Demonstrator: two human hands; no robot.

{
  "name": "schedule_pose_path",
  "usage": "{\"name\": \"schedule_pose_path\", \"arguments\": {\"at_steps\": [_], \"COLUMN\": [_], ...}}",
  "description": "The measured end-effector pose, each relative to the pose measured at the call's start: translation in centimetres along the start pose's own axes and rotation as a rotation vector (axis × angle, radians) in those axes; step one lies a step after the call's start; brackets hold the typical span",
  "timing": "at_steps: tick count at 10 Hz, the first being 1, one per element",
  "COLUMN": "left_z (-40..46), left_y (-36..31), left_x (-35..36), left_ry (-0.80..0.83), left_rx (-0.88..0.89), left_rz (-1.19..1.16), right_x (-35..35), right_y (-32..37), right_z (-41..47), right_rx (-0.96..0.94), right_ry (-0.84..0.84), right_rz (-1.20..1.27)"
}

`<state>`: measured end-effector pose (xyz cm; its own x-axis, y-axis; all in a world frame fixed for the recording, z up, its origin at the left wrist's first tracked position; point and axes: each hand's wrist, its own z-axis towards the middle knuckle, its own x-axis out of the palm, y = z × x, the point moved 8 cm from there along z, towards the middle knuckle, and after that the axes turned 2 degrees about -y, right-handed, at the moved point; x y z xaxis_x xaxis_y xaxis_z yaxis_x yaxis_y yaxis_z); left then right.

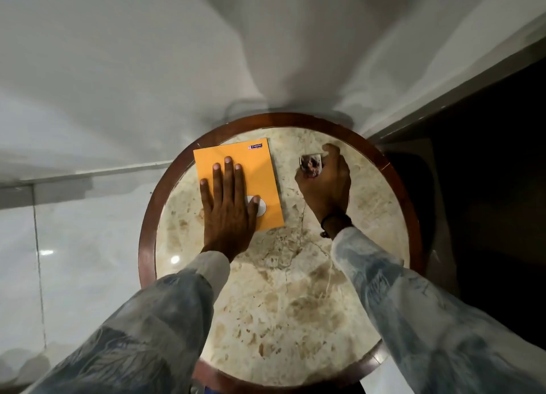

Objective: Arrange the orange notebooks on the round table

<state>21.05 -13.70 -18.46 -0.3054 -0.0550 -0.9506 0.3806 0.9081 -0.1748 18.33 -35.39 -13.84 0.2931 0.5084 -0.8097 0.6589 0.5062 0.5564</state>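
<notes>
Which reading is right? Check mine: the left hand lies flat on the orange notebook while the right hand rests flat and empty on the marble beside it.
One part is wrong. The right hand is not flat or empty: its fingers curl around a small picture card. As the head view shows, the left hand does lie flat on the orange notebook, on the round table.

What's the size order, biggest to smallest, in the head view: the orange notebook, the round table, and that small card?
1. round table
2. orange notebook
3. small card, partly covered by the right hand

Head view, steeply down, round table (149, 216) close
</notes>
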Motion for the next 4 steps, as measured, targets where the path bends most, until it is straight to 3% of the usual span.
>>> {"name": "schedule_pose_path", "arguments": {"at_steps": [2,3,4], "left_z": [0.0,-0.2,-0.4], "left_y": [0.0,-0.2,-0.5], "left_x": [0.1,-0.4,-1.2], "left_ry": [-0.017,0.008,0.033], "left_rx": [-0.006,-0.014,-0.018], "left_rz": [0.003,0.000,-0.006], "right_x": [0.6,0.5,-2.1], "right_y": [-0.2,0.3,0.8], "right_z": [0.7,0.5,0.8], "right_rx": [-0.027,0.006,0.030], "right_ry": [-0.053,0.008,-0.030], "right_rz": [-0.009,0.014,0.155]}}
